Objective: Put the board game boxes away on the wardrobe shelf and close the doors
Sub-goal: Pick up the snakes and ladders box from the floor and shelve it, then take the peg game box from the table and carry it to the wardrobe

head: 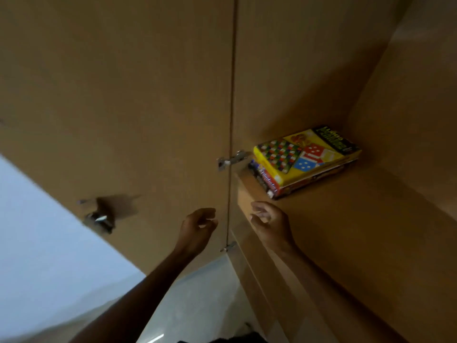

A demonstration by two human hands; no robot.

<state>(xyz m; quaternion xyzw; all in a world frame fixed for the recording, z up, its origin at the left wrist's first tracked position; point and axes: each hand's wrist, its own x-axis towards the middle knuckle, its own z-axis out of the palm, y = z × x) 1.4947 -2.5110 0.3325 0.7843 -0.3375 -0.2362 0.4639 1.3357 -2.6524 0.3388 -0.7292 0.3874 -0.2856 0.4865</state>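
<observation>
The right hand (pixel 270 225) and left hand (pixel 197 230) hang empty, fingers loosely curled, near the front edge of the brown wooden wardrobe shelf (pixel 346 219); two stacked board game boxes lie farther back to the right, the yellow cardboard box (pixel 306 152) atop a red one (pixel 279 185); the brown door (pixel 123 107) stands open at left.

A: Two arms in shot here, both bare from wrist to where the edge cuts them off, no sleeves showing.

B: And the left hand (pixel 196 229)?

A: Bare too. No ring, no watch, no glove that I can make out.

B: The right hand (pixel 270 225)?

A: Same story, bare, nothing on the wrist. It's dim and a bit blurred, so fine detail on the fingers is lost.
</observation>
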